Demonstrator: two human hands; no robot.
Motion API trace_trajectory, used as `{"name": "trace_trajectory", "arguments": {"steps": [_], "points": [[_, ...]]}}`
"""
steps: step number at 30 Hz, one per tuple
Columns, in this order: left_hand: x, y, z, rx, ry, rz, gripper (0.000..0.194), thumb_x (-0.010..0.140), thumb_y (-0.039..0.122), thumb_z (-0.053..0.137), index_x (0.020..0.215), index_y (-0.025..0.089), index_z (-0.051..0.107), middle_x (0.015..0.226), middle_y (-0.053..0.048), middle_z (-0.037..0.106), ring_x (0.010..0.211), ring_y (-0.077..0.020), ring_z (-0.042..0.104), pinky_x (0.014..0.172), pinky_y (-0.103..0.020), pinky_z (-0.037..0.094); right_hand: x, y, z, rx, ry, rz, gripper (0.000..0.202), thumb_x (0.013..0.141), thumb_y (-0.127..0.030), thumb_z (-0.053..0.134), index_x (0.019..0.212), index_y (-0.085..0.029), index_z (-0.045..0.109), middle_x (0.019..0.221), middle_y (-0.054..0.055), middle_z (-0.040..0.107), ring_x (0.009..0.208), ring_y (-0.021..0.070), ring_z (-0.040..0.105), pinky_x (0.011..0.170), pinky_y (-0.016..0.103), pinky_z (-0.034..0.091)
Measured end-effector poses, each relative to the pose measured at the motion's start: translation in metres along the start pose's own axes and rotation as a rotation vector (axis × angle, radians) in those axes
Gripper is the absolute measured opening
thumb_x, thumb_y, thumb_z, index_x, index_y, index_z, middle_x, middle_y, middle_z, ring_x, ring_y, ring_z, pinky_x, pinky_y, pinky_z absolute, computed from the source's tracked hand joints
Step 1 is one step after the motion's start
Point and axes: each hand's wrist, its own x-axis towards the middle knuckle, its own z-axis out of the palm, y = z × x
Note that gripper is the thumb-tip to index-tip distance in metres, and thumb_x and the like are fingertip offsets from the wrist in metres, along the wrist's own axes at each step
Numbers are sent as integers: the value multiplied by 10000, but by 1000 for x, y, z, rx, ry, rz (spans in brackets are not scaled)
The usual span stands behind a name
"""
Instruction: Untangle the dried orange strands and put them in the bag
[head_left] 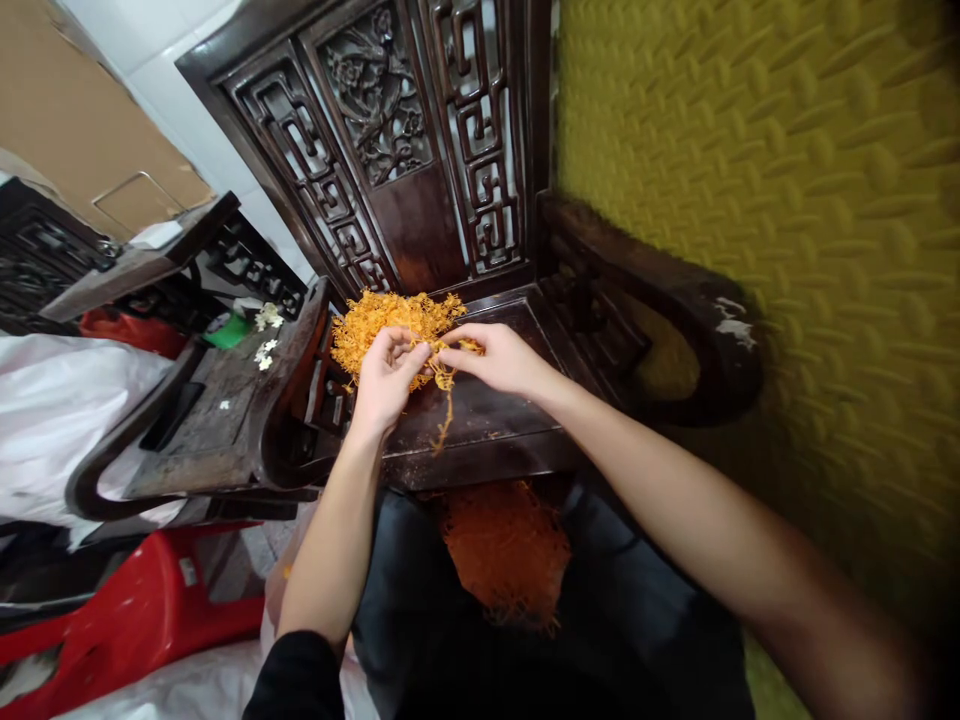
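Note:
A heap of curly yellow-orange pieces [390,315] lies at the left rear of a dark wooden chair seat [517,420]. Over its front right edge, my left hand [388,375] pinches a thin orange strand [444,385] between thumb and fingers. My right hand [499,358] holds the same tangled strand from the right, its fingertips close to those of my left. One end of the strand dangles down over the seat. Below the seat's front edge, between the legs, an orange-red stringy mass [506,550] shows.
The chair's carved backrest [420,225] rises behind, with a curved armrest [675,310] at right. A wooden side table [217,430] holds white scraps and something green. Red plastic stool [150,610] and white bags [67,420] lie left; a yellow textured surface [750,150] is right.

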Motion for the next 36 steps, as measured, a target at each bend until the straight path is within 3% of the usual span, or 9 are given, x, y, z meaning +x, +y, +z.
{"name": "trace_trajectory", "arguments": {"steps": [6, 9, 16, 19, 23, 26, 31, 33, 36], "points": [[-3, -3, -2, 10, 4, -39, 407, 613, 254, 927, 900, 176, 650, 854, -7, 703, 786, -115, 682, 790, -255, 558, -1, -2, 10, 32, 33, -93, 263, 911, -393, 669, 1062, -186, 732, 1126, 71, 752, 1023, 215, 674, 948, 373, 470], [-4, -1, 0, 24, 30, -76, 359, 603, 259, 929, 823, 150, 668, 784, -10, 701, 709, -121, 685, 712, -252, 556, 3, -2, 13, 42, 65, -92, 208, 928, -383, 643, 918, -187, 713, 936, 43, 741, 872, 186, 652, 837, 340, 476], [-4, 12, -11, -206, 142, -185, 389, 536, 169, 939, 750, 141, 615, 616, 0, 651, 594, -117, 660, 488, -178, 443, 21, 12, -27, 430, 630, 89, 420, 935, -637, 549, 813, -235, 552, 585, -31, 406, 532, 115, 399, 479, 247, 302], [-5, 11, -7, -197, 135, -183, 393, 546, 184, 943, 764, 139, 618, 651, -10, 671, 620, -119, 673, 529, -190, 486, 8, -4, -25, 347, 401, 53, 472, 858, -686, 630, 784, -221, 588, 589, -24, 427, 563, 118, 436, 499, 252, 315], [-6, 9, 7, -180, 70, -169, 431, 498, 197, 964, 752, 136, 622, 674, 1, 674, 595, -105, 658, 543, -199, 499, -9, -29, 10, 50, 61, -29, 419, 824, -551, 743, 680, -180, 611, 598, -16, 509, 595, 114, 436, 569, 276, 313], [-7, 12, 10, -186, 36, -203, 440, 475, 188, 967, 710, 142, 598, 605, 6, 645, 564, -122, 656, 508, -198, 468, -4, -28, 13, 27, 194, -46, 405, 907, -476, 674, 648, -177, 584, 579, -18, 489, 579, 110, 405, 573, 281, 292], [-6, 15, -10, -263, 128, -160, 439, 500, 175, 954, 734, 160, 582, 653, 12, 647, 606, -103, 654, 532, -179, 471, 14, -2, -43, 363, 719, 58, 375, 958, -518, 587, 757, -202, 610, 629, -14, 530, 499, 82, 421, 476, 235, 280], [-7, 15, -18, -283, 118, -75, 434, 541, 194, 949, 777, 176, 585, 747, 13, 667, 671, -91, 660, 641, -200, 530, 11, 0, -55, 428, 661, 78, 282, 930, -477, 648, 870, -203, 676, 689, -4, 613, 458, 62, 407, 440, 230, 278], [-12, 16, -21, -201, 2, -8, 431, 550, 192, 951, 786, 188, 591, 814, 6, 677, 739, -109, 669, 771, -264, 577, -4, -9, -44, 396, 348, 64, 260, 897, -409, 700, 1063, -215, 743, 779, 20, 699, 514, 85, 511, 472, 239, 369]]}}
